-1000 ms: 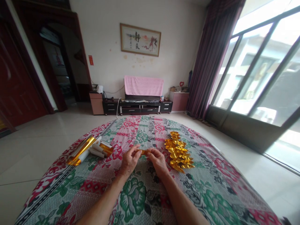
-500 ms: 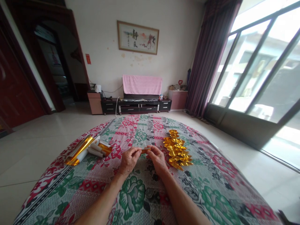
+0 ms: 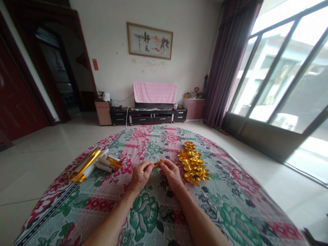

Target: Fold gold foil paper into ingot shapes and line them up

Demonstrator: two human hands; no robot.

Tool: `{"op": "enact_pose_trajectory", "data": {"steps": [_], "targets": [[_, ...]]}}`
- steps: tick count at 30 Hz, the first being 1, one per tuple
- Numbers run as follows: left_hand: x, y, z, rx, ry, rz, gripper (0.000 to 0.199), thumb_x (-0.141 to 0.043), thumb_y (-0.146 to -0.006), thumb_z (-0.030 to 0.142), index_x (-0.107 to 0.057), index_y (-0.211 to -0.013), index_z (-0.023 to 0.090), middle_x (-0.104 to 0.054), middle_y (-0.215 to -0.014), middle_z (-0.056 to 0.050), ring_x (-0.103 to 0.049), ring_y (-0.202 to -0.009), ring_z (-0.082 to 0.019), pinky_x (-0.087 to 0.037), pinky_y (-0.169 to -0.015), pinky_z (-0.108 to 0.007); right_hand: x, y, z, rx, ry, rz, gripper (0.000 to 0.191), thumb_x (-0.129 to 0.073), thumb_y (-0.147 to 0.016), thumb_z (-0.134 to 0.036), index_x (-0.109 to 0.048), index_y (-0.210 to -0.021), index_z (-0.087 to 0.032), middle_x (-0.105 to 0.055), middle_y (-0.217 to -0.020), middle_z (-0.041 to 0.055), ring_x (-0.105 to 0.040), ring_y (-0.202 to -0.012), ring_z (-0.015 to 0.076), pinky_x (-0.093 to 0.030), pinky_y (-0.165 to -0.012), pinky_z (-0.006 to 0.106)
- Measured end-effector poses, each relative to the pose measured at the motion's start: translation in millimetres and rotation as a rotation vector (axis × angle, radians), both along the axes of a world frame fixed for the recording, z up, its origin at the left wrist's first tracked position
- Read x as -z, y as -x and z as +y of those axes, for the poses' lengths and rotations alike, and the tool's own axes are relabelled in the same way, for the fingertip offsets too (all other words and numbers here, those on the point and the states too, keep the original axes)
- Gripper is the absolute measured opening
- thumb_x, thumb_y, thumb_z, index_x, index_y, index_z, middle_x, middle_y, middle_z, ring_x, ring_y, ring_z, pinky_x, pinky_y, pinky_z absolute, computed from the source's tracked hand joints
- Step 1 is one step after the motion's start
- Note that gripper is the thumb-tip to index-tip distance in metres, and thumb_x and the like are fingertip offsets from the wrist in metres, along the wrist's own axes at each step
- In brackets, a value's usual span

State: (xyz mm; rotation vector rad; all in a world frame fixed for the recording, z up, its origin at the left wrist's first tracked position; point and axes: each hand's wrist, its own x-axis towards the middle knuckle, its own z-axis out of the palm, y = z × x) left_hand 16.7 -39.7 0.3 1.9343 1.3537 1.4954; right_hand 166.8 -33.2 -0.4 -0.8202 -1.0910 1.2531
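Between both hands, above the middle of the table, is a small narrow piece of gold foil paper (image 3: 157,165). My left hand (image 3: 140,174) pinches its left end with thumb and forefinger. At the other end my right hand (image 3: 172,173) closes its fingertips on the same piece. Just right of that hand lie several folded gold paper ingots (image 3: 194,163), lined up in an overlapping row. Off to the left rest loosely rolled sheets of gold paper (image 3: 88,164) with white backs, and further smaller rolls (image 3: 107,161) beside them.
A floral tablecloth (image 3: 143,213) covers the round table. Beyond it stand a low black TV cabinet (image 3: 151,118) and a pink cloth (image 3: 155,92) draped over a screen. Tall windows (image 3: 276,75) and a purple curtain (image 3: 225,65) are on the right; a doorway (image 3: 55,71) is at left.
Both hands stay in nearly the same place, still pinching the foil piece, which shows slightly more gold and tilts a little. The whole view has shifted slightly.
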Motion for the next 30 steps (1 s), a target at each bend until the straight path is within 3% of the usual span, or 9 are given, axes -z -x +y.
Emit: {"op": "enact_pose_trajectory", "data": {"steps": [16, 30], "targets": [[0.3, 0.6, 0.8, -0.015, 0.014, 0.001, 0.02, -0.05, -0.082, 0.031, -0.065, -0.085, 0.018, -0.07, -0.076, -0.002, -0.065, -0.069, -0.014, -0.05, -0.065, -0.021, 2.2, 1.0, 1.6, 0.004, 0.021, 0.011, 0.032, -0.071, -0.064, -0.037, -0.065, -0.09, -0.019, -0.066, -0.08, -0.0008, -0.059, -0.068, 0.013, -0.049, -0.065, 0.025], [-1.1, 1.2, 0.8, -0.015, 0.047, 0.01, 0.021, -0.049, -0.082, 0.032, -0.065, -0.083, 0.018, -0.069, -0.072, -0.003, -0.065, -0.065, -0.014, -0.05, -0.061, -0.021, -0.4, 1.1, -0.9, -0.022, -0.087, -0.083, 0.044, -0.064, -0.072, -0.035, -0.055, -0.113, -0.023, -0.062, -0.082, -0.001, -0.056, -0.067, 0.0115, -0.046, -0.061, 0.023]]}}
